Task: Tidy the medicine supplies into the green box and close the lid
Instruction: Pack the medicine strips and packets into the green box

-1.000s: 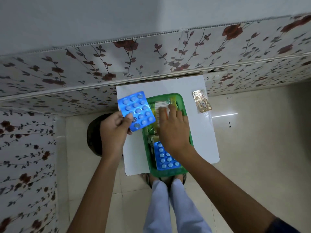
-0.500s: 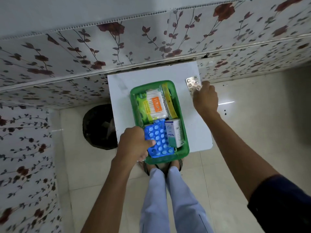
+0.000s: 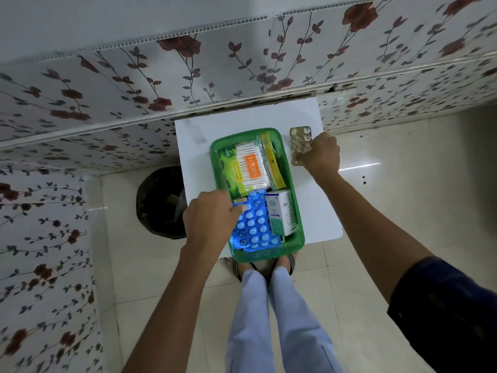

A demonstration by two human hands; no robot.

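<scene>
One green box (image 3: 297,211) sits on a small white table (image 3: 199,133), near the front edge, with its top open. No lid can be seen anywhere. Inside it, at the far end, lies a pack of cotton swabs (image 3: 251,168) with an orange label, and a thin yellow packet (image 3: 271,160) stands beside it. At the near end are a blue pill sheet (image 3: 255,227) and a little white and green medicine carton (image 3: 282,214), side by side.

The left hand (image 3: 212,219) is curled over the left wall of the box, and its fingertips (image 3: 239,210) press on the blue pill sheet (it looks like a push to make the sheet lie flat, not a lift).

The right hand (image 3: 320,154) is just outside the box on the right. It is closed around the near end of a gold pill sheet (image 3: 300,142). Whether that sheet touches the table or is raised off it cannot be told.

So the step now seems to be packing the last thing, since the gold sheet is the only supply outside the box. Next, the right hand would need to carry it left, over the green wall, and lay it flat on top of the others. The box is nearly full, so it may need to lie level for a lid to fit. After that, the lid has to be found and put on.

Beside the table, on the pale tiled floor, stands a dark bin (image 3: 158,203).
</scene>
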